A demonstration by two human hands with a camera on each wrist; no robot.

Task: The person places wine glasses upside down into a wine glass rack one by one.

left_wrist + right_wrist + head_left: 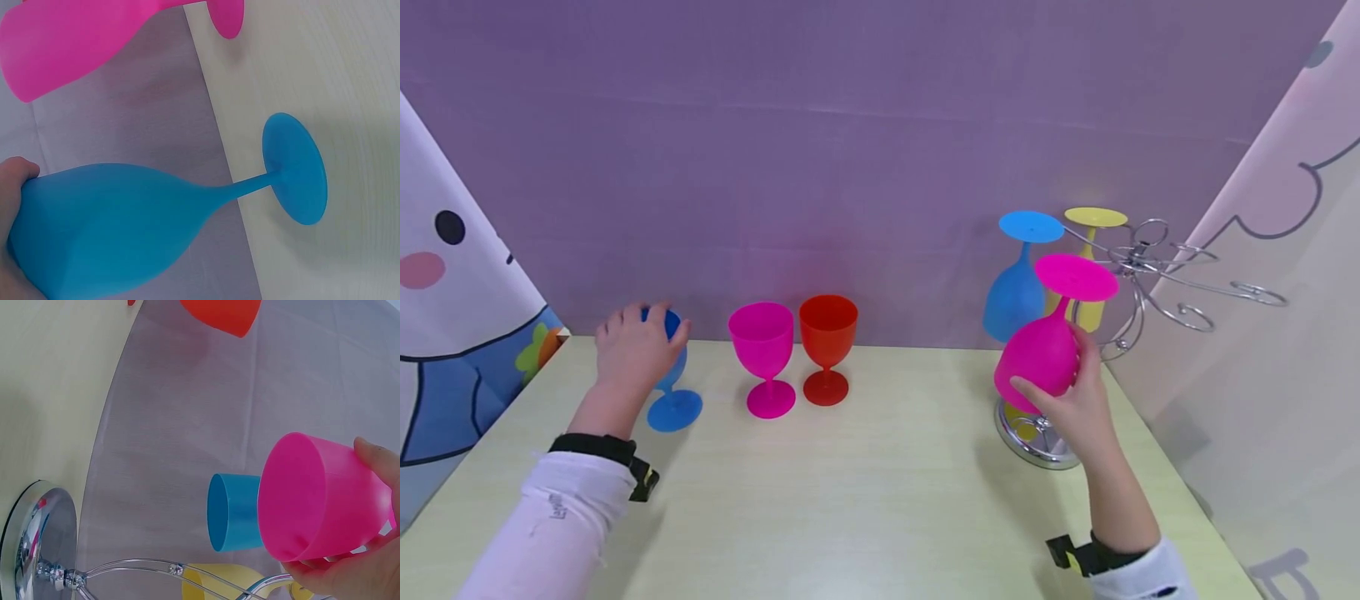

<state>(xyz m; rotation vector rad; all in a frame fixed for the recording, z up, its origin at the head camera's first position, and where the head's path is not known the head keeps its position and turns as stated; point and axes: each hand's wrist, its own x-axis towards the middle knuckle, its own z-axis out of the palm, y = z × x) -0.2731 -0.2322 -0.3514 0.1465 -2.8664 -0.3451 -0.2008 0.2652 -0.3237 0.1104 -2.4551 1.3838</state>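
Note:
At the table's left side my left hand (634,350) grips a blue goblet (675,408) from above, round its rim. The goblet stands upright, its foot at the table top in the left wrist view. My right hand (1081,407) holds a pink goblet (1037,362) upside down by its bowl, thumb on one side and fingers on the other. That goblet's foot is up by the arms of a chrome wire rack (1138,262). Behind it a blue goblet (1015,300) and a yellow goblet (1096,218) hang upside down from the rack; the pink bowl partly hides the yellow one.
Between my hands, a second pink goblet (763,342) and a red goblet (827,333) stand upright side by side on the pale table (850,500). The rack's round chrome base (1037,454) sits near the right edge. A purple backdrop (850,167) rises behind.

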